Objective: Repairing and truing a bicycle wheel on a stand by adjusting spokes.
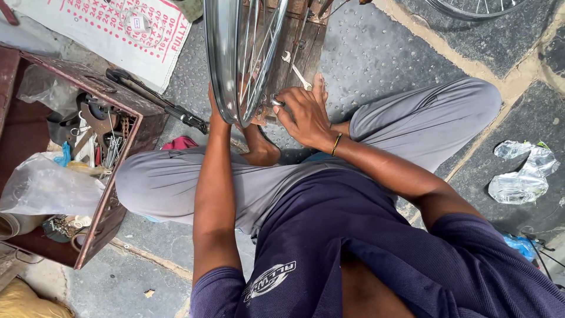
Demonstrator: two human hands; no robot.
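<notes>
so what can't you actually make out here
- Left hand, head view: fingers hidden behind the wheel rim.
- Wheel: top cut off by the frame's upper edge.
- Right hand: the small metal part at its fingertips is too small to identify.
- Toolbox: contents are jumbled, partly under plastic bags.

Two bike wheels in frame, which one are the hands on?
The upright silver wheel at top centre: the right hand and left hand work at its hub. The other wheel only shows as a rim edge at top right, untouched.
</notes>
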